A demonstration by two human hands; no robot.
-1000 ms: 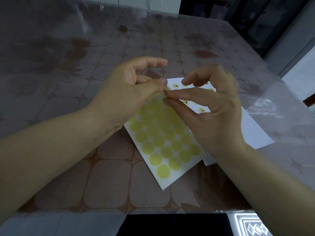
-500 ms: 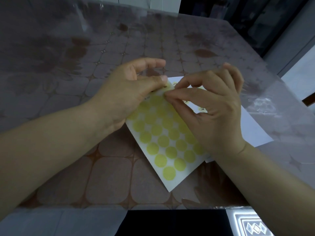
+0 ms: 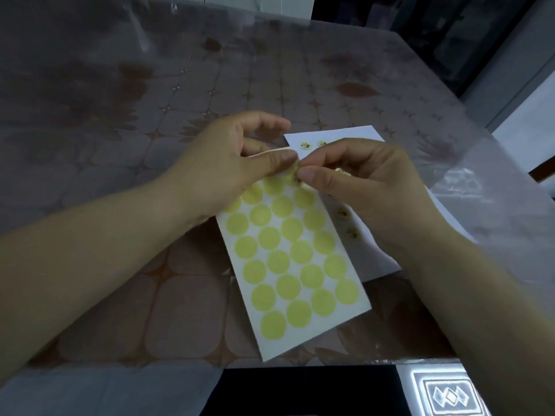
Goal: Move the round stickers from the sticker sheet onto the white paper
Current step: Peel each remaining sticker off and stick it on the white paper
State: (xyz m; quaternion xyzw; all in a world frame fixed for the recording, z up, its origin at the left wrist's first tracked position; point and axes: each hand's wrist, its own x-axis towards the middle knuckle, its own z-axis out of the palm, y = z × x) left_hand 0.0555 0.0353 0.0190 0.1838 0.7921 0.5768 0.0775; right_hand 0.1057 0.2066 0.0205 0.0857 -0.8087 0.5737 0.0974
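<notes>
Both hands met at the far edge of the sticker sheet (image 3: 295, 265) on the worktop (image 3: 120, 151).
The left hand (image 3: 228, 169) gripped the sheet's far edge, thumb on top. The right hand (image 3: 369, 187) pinched a round sticker (image 3: 292, 176) at the sheet's far right corner between thumb and forefinger. The sheet carried rows of pale yellow circles and lay partly over the white paper (image 3: 333, 136). A few patterned stickers (image 3: 304, 145) sat on that paper.

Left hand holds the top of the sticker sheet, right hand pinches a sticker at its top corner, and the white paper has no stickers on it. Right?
Not quite. The head view shows the white paper already carries several round stickers. The rest holds: the left hand grips the top of the sticker sheet, and the right hand pinches a sticker at its corner.
</notes>
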